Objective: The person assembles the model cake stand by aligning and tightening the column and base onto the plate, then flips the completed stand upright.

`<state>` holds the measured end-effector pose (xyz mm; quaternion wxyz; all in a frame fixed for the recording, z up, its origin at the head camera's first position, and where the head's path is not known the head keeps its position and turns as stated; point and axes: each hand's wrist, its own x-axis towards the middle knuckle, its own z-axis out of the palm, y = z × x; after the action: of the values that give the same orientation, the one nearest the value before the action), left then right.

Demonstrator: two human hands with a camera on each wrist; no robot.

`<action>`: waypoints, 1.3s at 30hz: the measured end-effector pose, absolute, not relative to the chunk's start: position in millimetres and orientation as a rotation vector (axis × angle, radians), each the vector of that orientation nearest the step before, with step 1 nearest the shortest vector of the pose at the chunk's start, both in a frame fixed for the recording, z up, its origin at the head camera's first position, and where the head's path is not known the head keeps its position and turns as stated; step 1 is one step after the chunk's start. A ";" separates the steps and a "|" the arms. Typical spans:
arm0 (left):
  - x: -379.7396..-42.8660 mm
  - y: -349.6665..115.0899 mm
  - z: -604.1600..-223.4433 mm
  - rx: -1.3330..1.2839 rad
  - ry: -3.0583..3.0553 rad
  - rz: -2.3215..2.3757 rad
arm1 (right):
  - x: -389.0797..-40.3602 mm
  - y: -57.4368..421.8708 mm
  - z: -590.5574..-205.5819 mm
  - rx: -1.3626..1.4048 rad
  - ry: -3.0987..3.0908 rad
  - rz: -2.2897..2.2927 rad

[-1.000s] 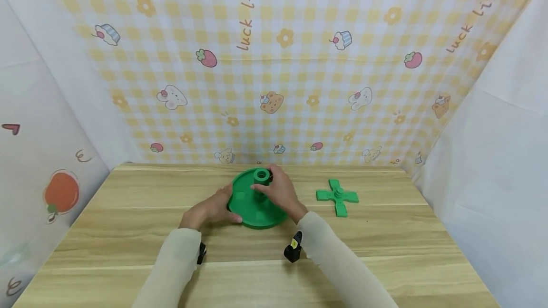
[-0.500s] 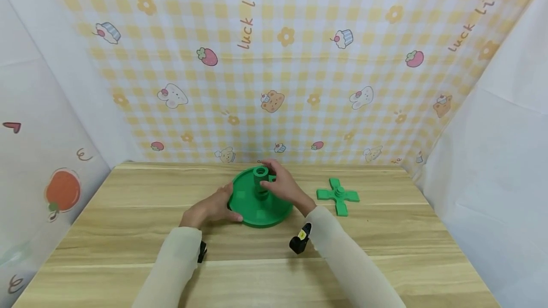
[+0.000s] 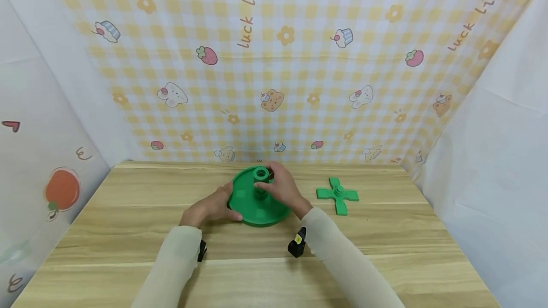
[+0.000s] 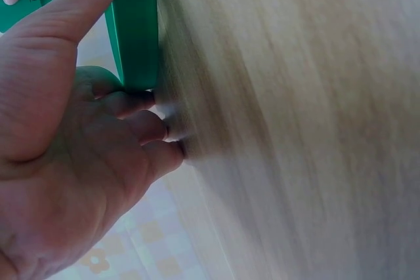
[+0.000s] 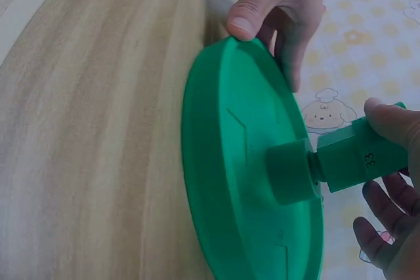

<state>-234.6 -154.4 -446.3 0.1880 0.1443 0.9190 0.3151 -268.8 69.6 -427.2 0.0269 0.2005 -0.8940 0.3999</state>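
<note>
A round green base point(image 3: 245, 210) with a raised rim lies on the table in the head view. My left hand point(image 3: 214, 207) grips its left edge, thumb at the front of the rim and the other fingers behind. From the middle of the base rises a short socket point(image 5: 289, 172). Into it runs the narrow threaded end of a hollow green post point(image 5: 354, 159) marked 33, with a small gap of thread showing. My right hand point(image 3: 284, 189) holds the post near its top, thumb on the near side. In the left wrist view the base's side wall point(image 4: 136, 31) stands beside the thumb.
A green cross-shaped piece point(image 3: 339, 196) with a threaded stub in its middle lies on the wooden table point(image 3: 239, 279), right of the base. A checked, printed cloth point(image 3: 299, 75) hangs behind the table's far edge.
My right hand swung a little right, then came back left around the post, its thumb now nearer the post's left side. The left hand stays on the rim.
</note>
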 end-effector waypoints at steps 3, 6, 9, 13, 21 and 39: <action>-234.9 -153.6 -445.8 0.402 2.584 0.881 | -267.4 68.8 -426.6 0.601 -2.767 1.222; -235.6 -153.3 -445.4 0.410 2.589 0.865 | -267.0 69.2 -424.8 0.584 -2.792 1.247; -236.4 -153.8 -444.8 0.411 2.591 0.857 | -267.4 70.7 -422.5 0.590 -2.824 1.330; -236.8 -154.7 -444.1 0.416 2.594 0.857 | -269.9 73.6 -420.9 0.638 -2.802 1.527; -237.6 -155.4 -445.3 0.405 2.581 0.861 | -277.2 75.3 -425.8 0.793 -2.659 1.769; -237.9 -154.6 -448.4 0.386 2.564 0.853 | -274.4 70.4 -433.8 0.513 -2.673 1.581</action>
<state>-237.9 -154.6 -448.4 0.2045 0.1383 0.9195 0.3058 -274.4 70.4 -433.8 -0.0031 0.1631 -0.8492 0.5022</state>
